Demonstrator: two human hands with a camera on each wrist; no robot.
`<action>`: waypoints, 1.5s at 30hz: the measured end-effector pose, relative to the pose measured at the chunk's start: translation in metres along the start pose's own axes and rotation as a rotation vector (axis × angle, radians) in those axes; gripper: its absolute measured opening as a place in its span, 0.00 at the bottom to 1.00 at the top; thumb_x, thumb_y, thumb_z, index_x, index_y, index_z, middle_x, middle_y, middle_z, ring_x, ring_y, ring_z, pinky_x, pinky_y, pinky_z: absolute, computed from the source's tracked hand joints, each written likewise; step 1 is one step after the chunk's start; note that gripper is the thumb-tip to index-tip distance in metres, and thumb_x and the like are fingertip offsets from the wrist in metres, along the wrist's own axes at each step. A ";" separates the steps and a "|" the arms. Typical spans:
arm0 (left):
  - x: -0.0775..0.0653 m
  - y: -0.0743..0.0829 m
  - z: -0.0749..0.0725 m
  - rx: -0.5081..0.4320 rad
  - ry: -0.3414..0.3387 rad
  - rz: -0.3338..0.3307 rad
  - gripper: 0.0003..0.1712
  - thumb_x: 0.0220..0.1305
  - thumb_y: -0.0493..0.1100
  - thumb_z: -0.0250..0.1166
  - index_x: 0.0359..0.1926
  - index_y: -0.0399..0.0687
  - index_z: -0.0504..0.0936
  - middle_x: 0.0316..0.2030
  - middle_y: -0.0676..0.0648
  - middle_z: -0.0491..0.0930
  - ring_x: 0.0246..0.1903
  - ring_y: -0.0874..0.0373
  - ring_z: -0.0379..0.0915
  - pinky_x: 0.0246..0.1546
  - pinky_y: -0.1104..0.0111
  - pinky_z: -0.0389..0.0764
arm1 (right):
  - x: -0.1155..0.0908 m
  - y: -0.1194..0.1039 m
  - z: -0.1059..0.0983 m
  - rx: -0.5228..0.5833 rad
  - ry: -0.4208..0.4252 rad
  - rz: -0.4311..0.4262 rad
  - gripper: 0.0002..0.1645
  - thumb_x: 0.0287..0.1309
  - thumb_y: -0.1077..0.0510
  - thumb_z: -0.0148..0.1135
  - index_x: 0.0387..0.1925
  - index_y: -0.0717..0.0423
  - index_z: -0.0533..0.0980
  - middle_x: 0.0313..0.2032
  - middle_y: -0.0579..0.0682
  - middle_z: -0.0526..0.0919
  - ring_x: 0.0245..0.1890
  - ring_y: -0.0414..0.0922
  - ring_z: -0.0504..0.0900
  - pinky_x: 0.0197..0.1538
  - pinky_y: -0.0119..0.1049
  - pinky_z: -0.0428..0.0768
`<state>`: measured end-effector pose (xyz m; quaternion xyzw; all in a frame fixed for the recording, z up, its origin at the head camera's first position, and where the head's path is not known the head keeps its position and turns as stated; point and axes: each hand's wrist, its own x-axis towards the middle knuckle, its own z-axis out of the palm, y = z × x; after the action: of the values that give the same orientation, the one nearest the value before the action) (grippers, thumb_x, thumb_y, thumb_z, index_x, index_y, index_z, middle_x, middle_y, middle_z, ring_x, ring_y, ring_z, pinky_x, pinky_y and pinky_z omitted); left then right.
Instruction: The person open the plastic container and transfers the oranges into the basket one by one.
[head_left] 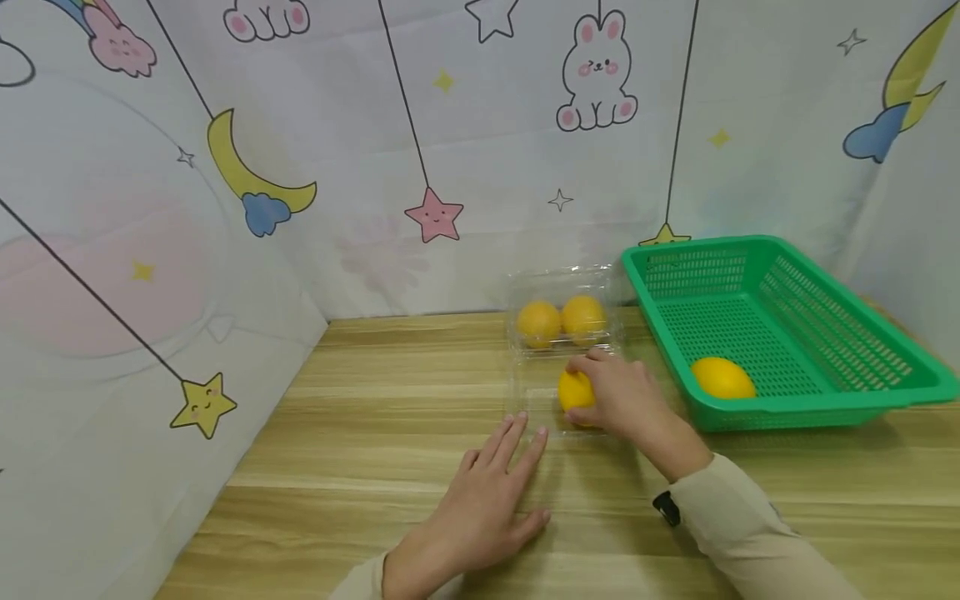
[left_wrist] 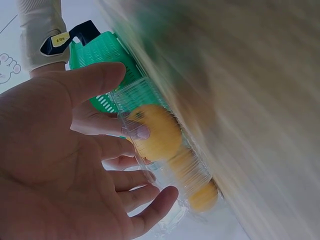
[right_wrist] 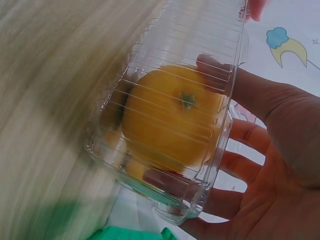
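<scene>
A clear plastic clamshell box (head_left: 564, 282) lies unfolded on the table, its two halves one behind the other. In the near half, my right hand (head_left: 628, 398) grips an orange (head_left: 573, 395) with thumb and fingers reaching down around it. Through the ribbed plastic wall, the right wrist view shows that orange (right_wrist: 167, 120) with its green star-shaped stem end. My left hand (head_left: 483, 498) has its fingers extended, their tips at the box's near left corner. Two more oranges, one on the left (head_left: 538, 323) and one on the right (head_left: 584, 318), sit side by side in the far half.
To the right stands a green plastic basket (head_left: 840, 404) with slotted walls, close to my right forearm. One orange (head_left: 722, 377) lies in its near left corner. Behind the wooden table (head_left: 375, 400) hangs a cloth (head_left: 495, 167) printed with stars, moons and rabbits.
</scene>
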<state>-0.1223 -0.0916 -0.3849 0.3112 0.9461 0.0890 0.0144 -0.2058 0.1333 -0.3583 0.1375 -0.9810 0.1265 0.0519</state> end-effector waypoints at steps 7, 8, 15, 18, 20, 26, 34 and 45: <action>-0.001 -0.001 0.002 -0.005 0.000 -0.001 0.50 0.72 0.60 0.67 0.85 0.52 0.55 0.84 0.41 0.50 0.83 0.46 0.47 0.69 0.43 0.70 | -0.002 0.000 0.002 0.022 0.006 -0.004 0.34 0.54 0.46 0.83 0.59 0.54 0.82 0.59 0.58 0.84 0.49 0.58 0.84 0.52 0.62 0.79; -0.001 -0.001 0.002 -0.003 0.003 0.001 0.50 0.72 0.60 0.67 0.85 0.52 0.56 0.84 0.41 0.50 0.83 0.46 0.48 0.69 0.43 0.71 | -0.003 0.000 0.002 0.025 0.012 -0.007 0.35 0.53 0.46 0.83 0.59 0.54 0.82 0.59 0.58 0.84 0.49 0.58 0.84 0.52 0.62 0.79; 0.000 -0.001 0.000 0.003 0.008 0.003 0.50 0.72 0.60 0.67 0.85 0.53 0.56 0.84 0.41 0.50 0.83 0.46 0.48 0.68 0.42 0.71 | -0.003 0.004 0.003 0.059 0.026 -0.020 0.35 0.53 0.47 0.83 0.61 0.53 0.81 0.62 0.59 0.83 0.53 0.60 0.84 0.52 0.62 0.79; -0.001 -0.001 0.000 -0.002 -0.002 0.001 0.50 0.72 0.60 0.67 0.85 0.53 0.55 0.84 0.41 0.50 0.83 0.46 0.47 0.69 0.42 0.70 | -0.003 0.006 0.005 0.088 0.027 -0.015 0.35 0.54 0.48 0.82 0.62 0.53 0.81 0.64 0.59 0.82 0.57 0.61 0.83 0.54 0.63 0.78; -0.001 -0.001 -0.001 -0.002 -0.004 0.000 0.51 0.72 0.60 0.67 0.85 0.53 0.54 0.85 0.41 0.49 0.83 0.46 0.47 0.69 0.42 0.70 | -0.004 0.006 0.005 0.108 0.037 -0.015 0.35 0.54 0.49 0.82 0.62 0.53 0.81 0.65 0.59 0.82 0.59 0.62 0.82 0.55 0.64 0.78; -0.001 -0.001 -0.002 -0.039 -0.017 -0.005 0.51 0.72 0.60 0.67 0.86 0.53 0.52 0.85 0.41 0.46 0.83 0.46 0.45 0.69 0.40 0.69 | -0.005 0.007 0.008 0.132 0.076 -0.039 0.35 0.53 0.50 0.81 0.63 0.53 0.82 0.64 0.59 0.82 0.61 0.62 0.81 0.56 0.64 0.77; -0.001 -0.001 -0.001 -0.074 -0.034 -0.005 0.52 0.73 0.59 0.67 0.86 0.51 0.51 0.85 0.41 0.44 0.84 0.45 0.42 0.70 0.39 0.67 | -0.008 0.010 0.007 0.180 0.145 -0.055 0.37 0.53 0.52 0.79 0.65 0.53 0.80 0.65 0.60 0.82 0.57 0.62 0.84 0.56 0.66 0.80; 0.000 -0.001 0.001 -0.058 -0.022 0.000 0.53 0.72 0.60 0.67 0.86 0.50 0.50 0.85 0.40 0.44 0.83 0.44 0.43 0.71 0.40 0.67 | -0.019 0.014 -0.021 0.276 0.242 -0.081 0.36 0.56 0.55 0.75 0.68 0.53 0.78 0.66 0.59 0.80 0.57 0.62 0.82 0.56 0.64 0.82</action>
<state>-0.1227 -0.0918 -0.3862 0.3114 0.9429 0.1131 0.0339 -0.1907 0.1565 -0.3443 0.1663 -0.9347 0.2731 0.1554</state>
